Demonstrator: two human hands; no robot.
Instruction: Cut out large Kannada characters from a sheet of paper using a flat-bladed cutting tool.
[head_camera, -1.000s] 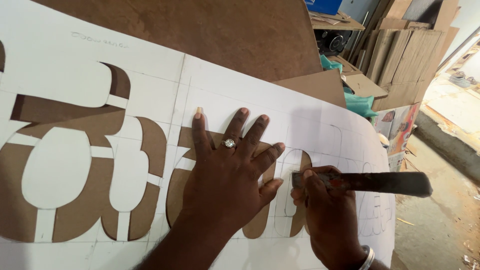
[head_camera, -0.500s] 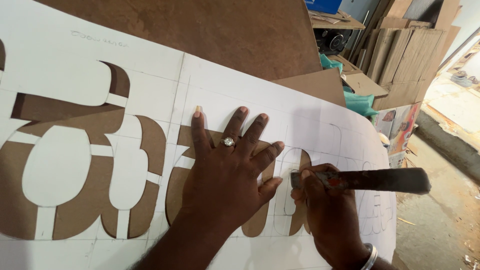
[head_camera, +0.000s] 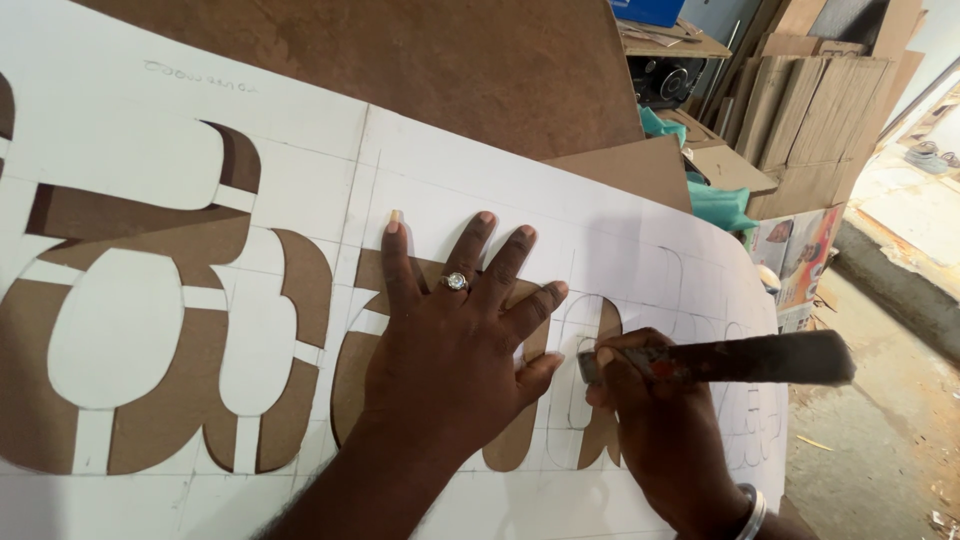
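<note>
The left hand (head_camera: 450, 350) lies flat, fingers spread wide, on a large white sheet (head_camera: 300, 190) that covers most of the near scene; a ring (head_camera: 456, 282) sits on one finger. Big rounded letter shapes are cut out of the sheet, and the brown board (head_camera: 420, 60) beneath shows through the openings; the palm hides part of the cutout under it, so that shape's full outline cannot be read. Just to the right, the right hand (head_camera: 660, 420) is closed around a cutting tool (head_camera: 740, 358) with a long dark handle that sticks out to the right, level with the sheet. The tool's working tip is buried behind the thumb and fingertips where it meets the sheet, beside a narrow pencilled oval, so the blade itself cannot be made out. A bangle (head_camera: 750, 512) on the right wrist is cut off by the lower edge, as are both forearms. Faint pencil outlines of further letters run to the right end of the sheet but are too pale to follow. Far right, stacked cardboard pieces (head_camera: 800, 110) lean upright, with a teal cloth (head_camera: 720, 200) just before them and a printed poster (head_camera: 800, 255) partly hidden by the sheet's edge.
</note>
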